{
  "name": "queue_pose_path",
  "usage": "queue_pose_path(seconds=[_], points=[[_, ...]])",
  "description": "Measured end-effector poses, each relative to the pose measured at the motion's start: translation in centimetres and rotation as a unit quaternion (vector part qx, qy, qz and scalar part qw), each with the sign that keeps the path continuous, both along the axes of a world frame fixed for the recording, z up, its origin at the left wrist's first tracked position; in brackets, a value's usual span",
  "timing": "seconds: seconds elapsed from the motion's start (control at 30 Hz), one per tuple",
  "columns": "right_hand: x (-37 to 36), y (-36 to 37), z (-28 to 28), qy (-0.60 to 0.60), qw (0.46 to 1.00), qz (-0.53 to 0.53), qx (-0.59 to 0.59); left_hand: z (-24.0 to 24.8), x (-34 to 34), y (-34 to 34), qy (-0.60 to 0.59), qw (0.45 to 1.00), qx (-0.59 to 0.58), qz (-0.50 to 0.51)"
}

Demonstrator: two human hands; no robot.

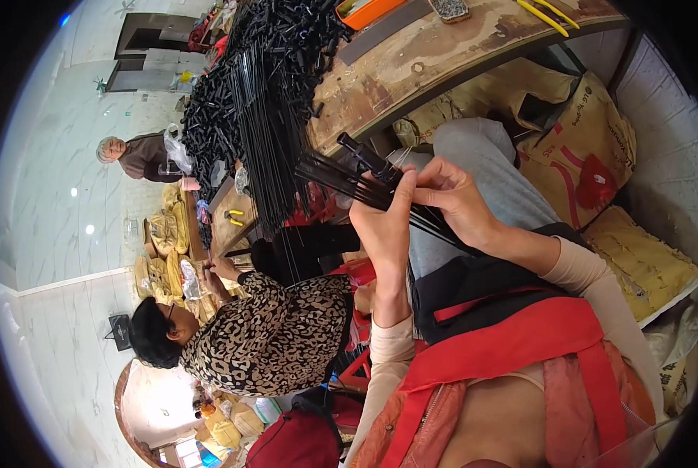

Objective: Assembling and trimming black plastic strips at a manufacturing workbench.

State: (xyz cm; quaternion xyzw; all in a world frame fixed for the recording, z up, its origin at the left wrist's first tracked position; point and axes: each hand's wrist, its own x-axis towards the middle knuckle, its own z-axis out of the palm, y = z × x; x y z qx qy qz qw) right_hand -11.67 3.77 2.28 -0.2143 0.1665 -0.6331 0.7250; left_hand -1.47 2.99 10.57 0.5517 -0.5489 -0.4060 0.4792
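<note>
Over my lap, my left hand [382,226] is closed round a bundle of thin black rods [335,178], which fan out toward the table. A black ribbed tube [369,159] rises at a slant beside the rods, its lower end hidden at my left thumb. My right hand [462,204] meets the left one there, thumb and fingertips pinched together. What lies between those fingertips is too small to make out. Fine pale wires [403,155] stick up just behind the tube. More rod ends pass below my hands toward my lap.
The worn wooden table [411,74] bears a pile of black plastic parts [294,39], a heap of black rods [265,148], an orange box [371,11] and yellow-handled pliers [548,17]. Sacks [575,148] stand at the right. A co-worker [275,335] sits at my left; another person [148,156] stands farther off.
</note>
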Motion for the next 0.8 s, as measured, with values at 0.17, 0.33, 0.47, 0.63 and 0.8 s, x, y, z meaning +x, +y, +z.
queue_pose_path(seconds=[0.17, 0.33, 0.47, 0.63, 0.8], points=[[0.4, 0.4, 0.0, 0.035, 0.999, -0.041, -0.002, -1.5, 0.8, -0.4, 0.103, 0.995, 0.0, -0.011], [0.0, -0.4, -0.8, -0.009, 0.999, 0.024, 0.03, -1.7, 0.9, -0.3, 0.118, 0.993, 0.014, -0.02], [-0.2, -0.7, -1.3, -0.053, 0.994, 0.084, 0.053, -1.6, 0.7, 0.2, 0.056, 0.998, -0.008, -0.002], [0.6, 0.6, -0.7, 0.001, 1.0, 0.007, 0.022, -1.6, 0.7, 0.1, 0.084, 0.996, -0.001, -0.012], [0.6, 1.1, 0.3, 0.07, 0.994, -0.076, 0.019, -2.0, 0.8, 0.3, 0.155, 0.985, 0.016, -0.067]])
